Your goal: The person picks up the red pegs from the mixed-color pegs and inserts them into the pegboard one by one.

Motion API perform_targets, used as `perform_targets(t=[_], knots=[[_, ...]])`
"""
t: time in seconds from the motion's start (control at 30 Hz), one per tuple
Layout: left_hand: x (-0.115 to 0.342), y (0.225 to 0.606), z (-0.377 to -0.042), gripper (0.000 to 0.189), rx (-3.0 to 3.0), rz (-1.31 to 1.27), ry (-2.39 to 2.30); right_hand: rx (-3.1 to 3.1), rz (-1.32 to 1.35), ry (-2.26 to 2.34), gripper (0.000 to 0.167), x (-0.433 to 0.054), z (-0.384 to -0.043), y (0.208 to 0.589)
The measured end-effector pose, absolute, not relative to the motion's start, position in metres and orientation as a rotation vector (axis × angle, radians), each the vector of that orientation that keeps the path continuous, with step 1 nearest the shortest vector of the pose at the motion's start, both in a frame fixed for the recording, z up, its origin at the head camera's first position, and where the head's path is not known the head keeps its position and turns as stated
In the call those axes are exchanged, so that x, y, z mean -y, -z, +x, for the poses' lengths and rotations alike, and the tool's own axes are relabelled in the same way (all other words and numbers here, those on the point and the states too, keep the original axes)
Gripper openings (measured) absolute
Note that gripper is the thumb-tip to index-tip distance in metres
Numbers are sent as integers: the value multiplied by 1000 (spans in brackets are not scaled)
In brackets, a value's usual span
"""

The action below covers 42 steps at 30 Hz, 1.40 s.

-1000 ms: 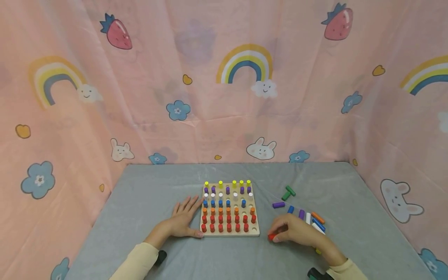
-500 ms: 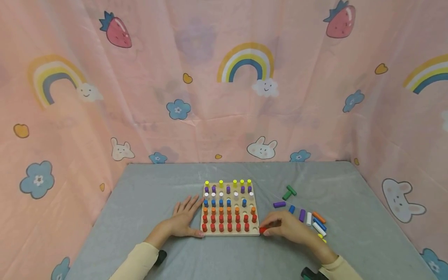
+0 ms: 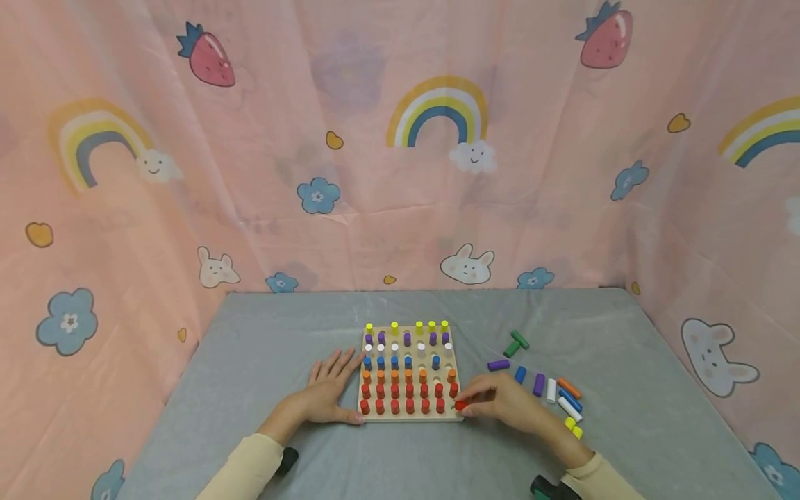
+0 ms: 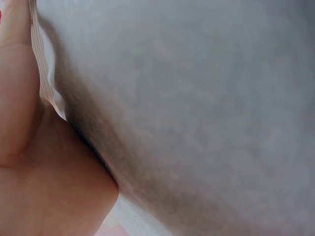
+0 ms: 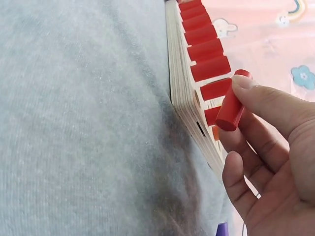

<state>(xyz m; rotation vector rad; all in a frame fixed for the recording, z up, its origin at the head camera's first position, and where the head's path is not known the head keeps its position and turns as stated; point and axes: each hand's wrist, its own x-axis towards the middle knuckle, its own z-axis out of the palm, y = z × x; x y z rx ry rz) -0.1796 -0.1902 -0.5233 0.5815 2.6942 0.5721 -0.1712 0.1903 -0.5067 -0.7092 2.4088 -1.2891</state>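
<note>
A wooden peg board lies on the table, with rows of red, orange, blue, white, purple and yellow pegs standing in it. My right hand pinches a red peg between thumb and fingers, just over the board's near right corner. In the right wrist view this peg is tilted and hides part of the red row behind it. My left hand lies with spread fingers against the board's left edge, thumb at the near left corner. Only part of that hand shows in the left wrist view.
Right of the board lie loose pegs: green, purple, blue, white, orange and yellow. The grey cloth-covered table meets a pink patterned curtain at the back and sides.
My right hand has carried the red peg leftward from beside the board to over its near right corner. The yellow pegs behind its wrist have come into view. The left hand stays put.
</note>
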Motion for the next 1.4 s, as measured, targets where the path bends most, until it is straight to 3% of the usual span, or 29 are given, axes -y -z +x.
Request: perform_targets(t=[0.57, 0.8, 1.4], knots=[[191, 522, -178, 117, -2693, 608, -623, -2434, -647, 1451, 23, -182, -169, 513], [196, 538, -182, 122, -2698, 624, -668, -2406, -583, 1495, 24, -179, -168, 515], [196, 537, -182, 120, -2696, 643, -687, -2405, -659, 1567, 22, -176, -164, 522]])
